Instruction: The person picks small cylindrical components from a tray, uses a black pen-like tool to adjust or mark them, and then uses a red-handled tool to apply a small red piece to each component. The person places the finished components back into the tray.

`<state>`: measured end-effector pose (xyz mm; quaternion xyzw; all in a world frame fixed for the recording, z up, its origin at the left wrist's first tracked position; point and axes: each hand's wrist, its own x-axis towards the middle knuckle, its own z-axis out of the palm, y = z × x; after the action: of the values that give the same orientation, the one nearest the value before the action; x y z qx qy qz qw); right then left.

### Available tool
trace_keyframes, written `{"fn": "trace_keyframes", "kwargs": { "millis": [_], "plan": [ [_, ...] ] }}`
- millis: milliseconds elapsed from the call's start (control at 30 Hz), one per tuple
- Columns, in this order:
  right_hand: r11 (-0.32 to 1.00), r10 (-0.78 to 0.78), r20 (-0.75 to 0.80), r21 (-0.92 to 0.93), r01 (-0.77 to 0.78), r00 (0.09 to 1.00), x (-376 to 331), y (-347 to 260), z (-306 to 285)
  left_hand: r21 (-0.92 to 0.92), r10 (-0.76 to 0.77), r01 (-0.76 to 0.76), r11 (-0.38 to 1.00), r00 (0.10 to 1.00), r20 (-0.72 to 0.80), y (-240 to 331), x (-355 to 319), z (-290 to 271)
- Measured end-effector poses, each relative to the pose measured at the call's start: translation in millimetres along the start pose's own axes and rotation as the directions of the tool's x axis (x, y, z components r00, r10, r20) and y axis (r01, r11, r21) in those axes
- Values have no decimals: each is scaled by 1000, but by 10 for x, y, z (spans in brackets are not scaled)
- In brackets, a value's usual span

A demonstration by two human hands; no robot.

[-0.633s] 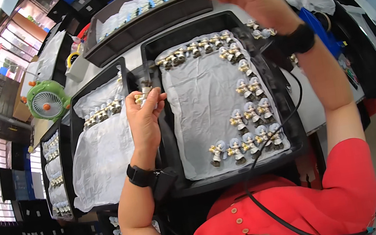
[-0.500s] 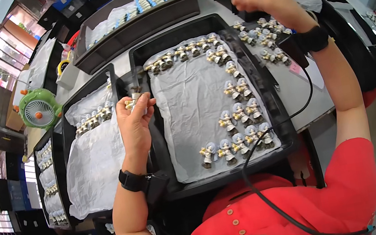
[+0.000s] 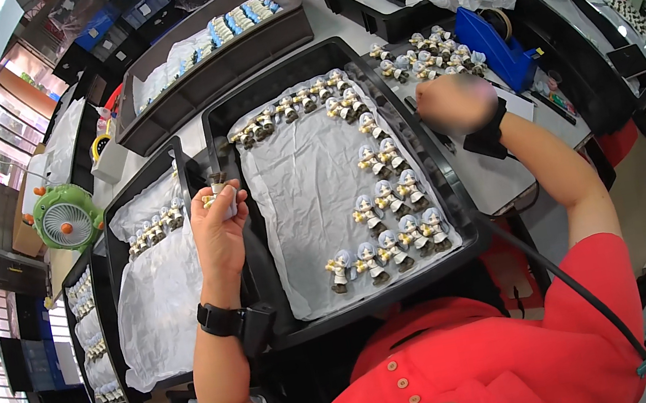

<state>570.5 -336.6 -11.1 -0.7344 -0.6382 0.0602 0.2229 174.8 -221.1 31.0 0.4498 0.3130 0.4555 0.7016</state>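
My left hand [image 3: 217, 234] pinches a small figurine [image 3: 217, 182] between thumb and fingers, its dark end pointing up, above the gap between two black trays. My right hand [image 3: 447, 102] is over the table just beyond the right edge of the middle black tray [image 3: 375, 310]. Its fingers are curled and partly blurred; what they hold, if anything, is hidden. A thin dark tool [image 3: 438, 138] lies close under that hand. White-and-gold figurines with pale hair [image 3: 393, 249] line the far, right and near sides of the middle tray on a white liner sheet [image 3: 309, 195].
Loose figurines [image 3: 427, 56] stand on the table at the right, beside a blue tape dispenser [image 3: 489, 45]. Left is another lined tray [image 3: 156, 315] with a figurine row. A brown crate [image 3: 219, 67] stands behind, a green fan [image 3: 65, 217] far left. A black cable [image 3: 572, 284] crosses near my right arm.
My right hand has come down from above the back right to the table beside the tray. My left hand still holds the figurine. The view has shifted, now showing the blue tape dispenser.
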Motion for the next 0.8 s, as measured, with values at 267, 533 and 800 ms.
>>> {"fn": "trace_keyframes", "kwargs": {
  "millis": [267,533,800],
  "plan": [
    [975,222,214,-28,-221,951,-183,123,140,-12,-15,15,1000,1000,8,-8,-22,10],
    [943,311,209,51,-328,927,-153,-133,-810,-58,-64,67,996,997,51,-11,-2,64],
    [448,-34,67,893,-45,997,212,-1439,-930,-62,-52,55,997,998,43,-23,-19,-5]
  ]
}}
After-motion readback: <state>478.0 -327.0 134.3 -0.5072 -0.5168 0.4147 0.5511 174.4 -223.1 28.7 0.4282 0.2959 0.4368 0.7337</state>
